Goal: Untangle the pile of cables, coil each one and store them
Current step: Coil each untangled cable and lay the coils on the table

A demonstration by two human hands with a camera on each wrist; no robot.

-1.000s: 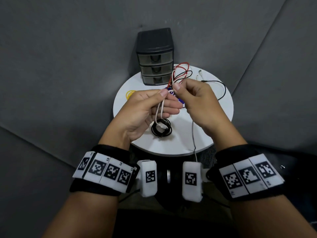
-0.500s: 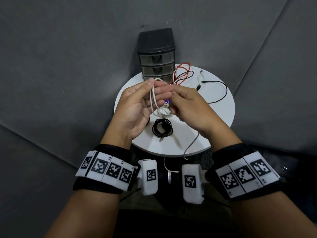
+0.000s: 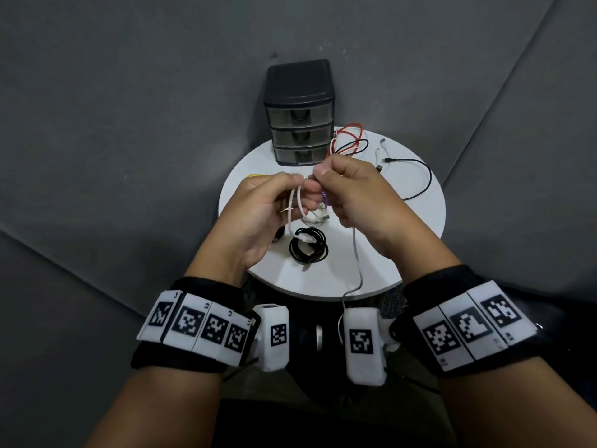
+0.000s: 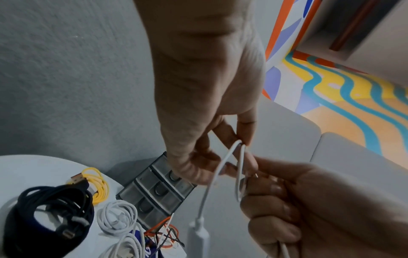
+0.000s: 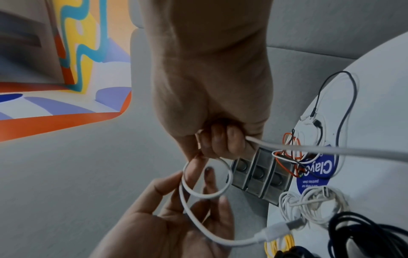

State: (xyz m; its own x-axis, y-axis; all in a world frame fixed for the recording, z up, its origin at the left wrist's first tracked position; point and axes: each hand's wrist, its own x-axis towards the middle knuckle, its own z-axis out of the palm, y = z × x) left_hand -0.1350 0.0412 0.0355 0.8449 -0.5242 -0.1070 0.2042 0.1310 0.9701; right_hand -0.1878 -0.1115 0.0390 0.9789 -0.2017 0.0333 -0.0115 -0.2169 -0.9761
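**Op:** Since half a second back both hands have dropped a little toward me and another loop is on. My left hand (image 3: 258, 215) has its grip narrow, thumb and fingertips pinching the top of the white cable (image 3: 298, 205) loops. My right hand (image 3: 352, 192) is fisted round the same cable, feeding it; the tail runs down off the table (image 3: 420, 240) edge toward my lap.

**Rev:** How do you finish it clean?

**Op:** My plan: keep the loops the same size and let the cable slide through the right fist without twisting. Pinch only at the top, so the plug end (image 5: 276, 230) hangs free. Watch the tail for snags on the wrist rig.

**Rev:** Views differ?

**Op:** Head view hides the loops behind my knuckles. Right wrist shows one round loop open over the left palm. Left wrist shows the done coils on the table: yellow coil (image 4: 98, 185), dark coil (image 4: 50, 213) and white coil (image 4: 118, 220). Both wrists show the drawer unit (image 3: 298, 114) shut. A red and black tangle (image 3: 349, 142) is still loose.
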